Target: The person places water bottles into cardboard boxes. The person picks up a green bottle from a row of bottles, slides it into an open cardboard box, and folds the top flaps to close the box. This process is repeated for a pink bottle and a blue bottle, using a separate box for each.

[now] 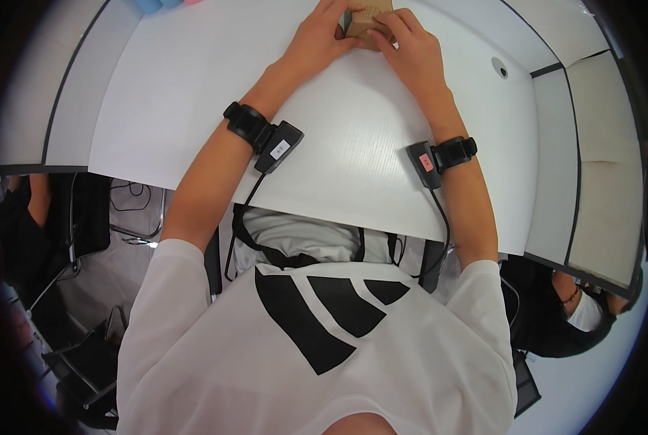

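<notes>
A small brown cardboard box (363, 26) stands at the top edge of the view, above the white tabletop, with printing on its side. My left hand (324, 33) grips it from the left, the thumb along its lower edge. From the right, my right hand (411, 46) has its thumb and fingertips on the box's front and right side. The far end of the box is cut off by the frame, and a dark gap shows between the left palm and the box.
Pale partition panels flank the white table (356, 130). Blue rolled items (158, 4) and a pink one (193, 1) sit at the far left. A cable grommet (500, 68) is on the right. Cabled black devices (279, 148) are strapped to both forearms. Other people sit beyond both partitions.
</notes>
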Available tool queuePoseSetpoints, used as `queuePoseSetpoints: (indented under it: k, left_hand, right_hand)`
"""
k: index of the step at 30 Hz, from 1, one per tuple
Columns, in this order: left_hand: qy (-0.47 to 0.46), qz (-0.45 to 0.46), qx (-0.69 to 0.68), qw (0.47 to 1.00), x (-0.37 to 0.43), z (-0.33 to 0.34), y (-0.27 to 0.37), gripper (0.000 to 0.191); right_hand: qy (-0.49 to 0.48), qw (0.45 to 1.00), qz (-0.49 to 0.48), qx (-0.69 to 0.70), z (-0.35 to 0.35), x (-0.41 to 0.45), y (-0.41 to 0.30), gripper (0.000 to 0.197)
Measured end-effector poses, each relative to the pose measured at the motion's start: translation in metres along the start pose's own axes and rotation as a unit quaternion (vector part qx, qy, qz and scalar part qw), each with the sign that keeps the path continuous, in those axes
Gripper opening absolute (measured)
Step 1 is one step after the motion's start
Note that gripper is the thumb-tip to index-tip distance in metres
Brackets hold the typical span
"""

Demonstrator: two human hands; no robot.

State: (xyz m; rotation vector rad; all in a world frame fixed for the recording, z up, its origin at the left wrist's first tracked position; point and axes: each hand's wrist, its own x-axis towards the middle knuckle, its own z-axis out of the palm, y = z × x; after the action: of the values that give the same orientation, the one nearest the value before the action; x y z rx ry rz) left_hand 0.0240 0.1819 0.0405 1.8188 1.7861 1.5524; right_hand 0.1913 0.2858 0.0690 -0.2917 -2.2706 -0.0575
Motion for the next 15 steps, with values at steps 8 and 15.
queuePoseSetpoints:
  k: [8,15]
  left_hand:
    - [0.011,0.014,-0.073,0.997,0.001,0.000,-0.005,0.059]
    - [-0.005,-0.011,-0.059,0.998,0.004,0.003,-0.001,0.056]
  right_hand:
    - [-0.091,0.994,0.049,-0.024,-0.004,0.001,-0.009,0.029]
    - [-0.025,0.997,0.059,0.037,-0.011,0.005,-0.022,0.018]
